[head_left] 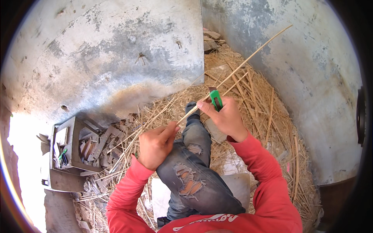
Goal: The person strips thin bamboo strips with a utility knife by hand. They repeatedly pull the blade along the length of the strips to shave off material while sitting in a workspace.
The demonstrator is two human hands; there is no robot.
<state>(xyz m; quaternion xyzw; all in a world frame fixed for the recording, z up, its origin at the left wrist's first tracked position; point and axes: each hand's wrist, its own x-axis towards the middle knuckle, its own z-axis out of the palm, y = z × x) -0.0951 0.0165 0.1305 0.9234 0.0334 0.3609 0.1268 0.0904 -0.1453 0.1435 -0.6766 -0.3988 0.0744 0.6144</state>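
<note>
A long thin wooden strip (254, 53), perhaps bamboo, runs slantwise from above my knee up to the far right. My left hand (156, 146) is closed round its near end, just over the raised knee. Further along, my right hand (229, 119) grips a green utility knife (216, 99), its dark blade out and pointing away from me across the strip. The right thumb presses along the strip close to the blade. Whether the blade bites into the wood cannot be made out. Part of the left fingers' grip is hidden behind the hand.
Straw-like shavings and loose strips (271, 116) cover the floor. On the left, an overturned wooden stool (74, 169) holds scraps and a green-handled tool (62, 155). Weathered walls (128, 50) stand ahead and to the right. My legs in torn jeans (194, 167) are below the hands.
</note>
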